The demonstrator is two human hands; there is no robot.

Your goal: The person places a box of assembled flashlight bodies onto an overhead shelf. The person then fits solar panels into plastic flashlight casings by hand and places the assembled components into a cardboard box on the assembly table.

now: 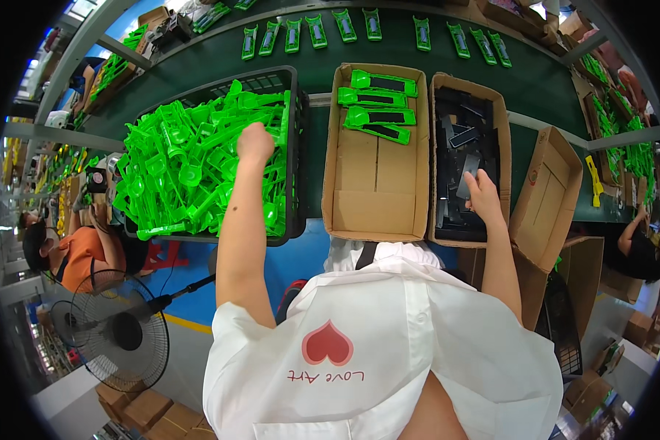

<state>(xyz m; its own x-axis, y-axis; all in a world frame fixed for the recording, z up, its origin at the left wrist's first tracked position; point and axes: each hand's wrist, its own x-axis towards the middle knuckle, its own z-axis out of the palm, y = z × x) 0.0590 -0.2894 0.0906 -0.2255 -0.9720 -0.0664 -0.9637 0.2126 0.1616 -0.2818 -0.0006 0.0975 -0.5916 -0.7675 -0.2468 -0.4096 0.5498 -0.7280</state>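
My left hand [255, 144] is closed over the heap of green plastic parts [191, 173], which have scoop-like ends. Its fingertips are hidden, so what they hold cannot be made out. The heap fills a black plastic crate [295, 158]. My right hand [484, 196] pinches a thin dark rectangular plate [468, 174] over a cardboard box [438, 86] of black plates and strips. Between crate and box stands a shallow cardboard tray [378, 209]. Several green parts with black inserts [378, 98] lie at its far end.
An empty cardboard box [546, 198] leans at the right. Across the green conveyor belt [396, 48], several green parts with pale inserts [316, 31] are spaced in a row. A black fan [128, 331] stands at lower left, near a person in orange [88, 257].
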